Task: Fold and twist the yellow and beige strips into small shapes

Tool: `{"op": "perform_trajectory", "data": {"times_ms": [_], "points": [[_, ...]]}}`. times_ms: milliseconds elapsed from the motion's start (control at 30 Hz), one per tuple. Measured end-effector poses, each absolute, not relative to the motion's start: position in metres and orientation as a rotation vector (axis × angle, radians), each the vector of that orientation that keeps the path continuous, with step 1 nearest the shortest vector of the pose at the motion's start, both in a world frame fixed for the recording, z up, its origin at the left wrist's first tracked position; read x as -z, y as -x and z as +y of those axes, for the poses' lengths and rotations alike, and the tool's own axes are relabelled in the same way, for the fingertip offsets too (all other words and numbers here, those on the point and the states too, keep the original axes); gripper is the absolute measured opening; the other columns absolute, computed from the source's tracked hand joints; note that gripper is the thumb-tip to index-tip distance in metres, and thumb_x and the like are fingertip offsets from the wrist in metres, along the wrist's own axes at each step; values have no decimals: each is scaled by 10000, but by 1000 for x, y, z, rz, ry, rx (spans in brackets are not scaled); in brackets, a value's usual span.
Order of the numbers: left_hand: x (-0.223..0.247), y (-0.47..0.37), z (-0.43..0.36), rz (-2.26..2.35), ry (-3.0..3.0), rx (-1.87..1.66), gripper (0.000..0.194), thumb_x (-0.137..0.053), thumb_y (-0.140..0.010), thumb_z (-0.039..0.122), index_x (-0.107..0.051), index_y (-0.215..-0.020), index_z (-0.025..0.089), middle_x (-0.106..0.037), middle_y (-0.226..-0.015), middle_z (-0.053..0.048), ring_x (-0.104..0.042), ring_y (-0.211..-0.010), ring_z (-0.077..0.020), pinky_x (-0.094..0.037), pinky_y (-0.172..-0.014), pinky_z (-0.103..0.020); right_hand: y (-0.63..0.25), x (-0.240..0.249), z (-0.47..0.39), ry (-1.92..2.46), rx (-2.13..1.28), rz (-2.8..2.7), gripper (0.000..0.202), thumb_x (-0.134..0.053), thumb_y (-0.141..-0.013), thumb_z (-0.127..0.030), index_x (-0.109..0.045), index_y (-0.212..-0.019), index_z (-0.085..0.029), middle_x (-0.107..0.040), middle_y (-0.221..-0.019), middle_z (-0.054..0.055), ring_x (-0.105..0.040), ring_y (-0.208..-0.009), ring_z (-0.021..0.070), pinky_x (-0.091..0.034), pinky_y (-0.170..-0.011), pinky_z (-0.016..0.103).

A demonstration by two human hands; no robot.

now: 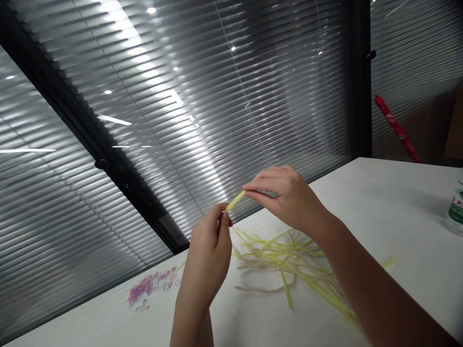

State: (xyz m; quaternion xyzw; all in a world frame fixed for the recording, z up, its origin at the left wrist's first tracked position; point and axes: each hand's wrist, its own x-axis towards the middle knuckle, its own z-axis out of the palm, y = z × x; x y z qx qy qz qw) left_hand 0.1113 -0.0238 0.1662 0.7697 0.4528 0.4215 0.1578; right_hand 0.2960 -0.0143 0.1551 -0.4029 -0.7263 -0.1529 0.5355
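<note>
Below our hands, at lower centre, we see a loose heap of yellow and beige strips (275, 255); our right forearm (361, 270) hides part of it. A pink-and-purple tangle (144, 288) lies at lower left, and a clear bottle (456, 207) stands at the right edge. We hold a yellow strip (235, 200) near the centre of the frame, the fingers of our left hand (211, 236) pinching its lower end and those of our right hand (278, 193) its upper end. Its long axis slants up toward the upper right. The white bench (398, 197) meets slatted blinds (235, 106) behind, with a red rod-like object (398, 130) at upper right.
</note>
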Motion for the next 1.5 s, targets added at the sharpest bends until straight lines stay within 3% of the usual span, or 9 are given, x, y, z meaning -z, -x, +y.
{"op": "perform_trajectory", "data": {"times_ms": [300,567,733,1000,1267,1500], "points": [[-166,-112,-22,1348,-2099,-1418,205,-488,-895,347,-582,-779,207,-571,-623,1,-511,-498,-116,-322,-457,-230,-290,-159,-22,910,156,-1714,108,-621,-829,-172,-721,-797,-198,-690,-741,-10,-587,-712,117,-386,-716,262],[-167,-112,-18,1036,-1845,-1667,182,-535,-878,339,-566,-797,179,-593,-718,12,-540,-489,-81,-447,-506,-223,-279,-159,-25,834,-192,-1711,83,-663,-791,-187,-741,-780,-212,-704,-744,-17,-571,-659,100,-410,-598,222],[-167,-114,-18,914,-1740,-1704,143,-529,-890,312,-556,-853,177,-558,-585,36,-563,-491,-96,-472,-529,-218,-274,-159,-25,834,-325,-1732,87,-669,-782,-200,-752,-788,-227,-703,-728,-27,-560,-656,100,-398,-583,225],[-167,-118,-17,804,-1633,-1802,156,-542,-877,293,-564,-820,149,-656,-867,-38,-545,-484,-57,-479,-505,-209,-267,-159,-26,803,-525,-1735,109,-659,-798,-278,-750,-801,-219,-691,-740,-17,-528,-655,102,-383,-579,229],[-168,-116,-13,808,-1573,-1792,144,-561,-863,284,-572,-828,145,-644,-826,-37,-556,-507,-66,-463,-501,-197,-265,-160,-31,838,-589,-1752,178,-592,-849,-332,-736,-852,-227,-666,-755,-12,-513,-657,103,-361,-565,229],[-169,-116,-14,836,-1572,-1856,139,-544,-874,280,-541,-810,156,-606,-780,-12,-550,-489,-64,-467,-495,-204,-261,-161,-36,837,-616,-1811,234,-481,-911,-288,-710,-924,-242,-670,-786,-21,-519,-652,94,-350,-543,215]]}}
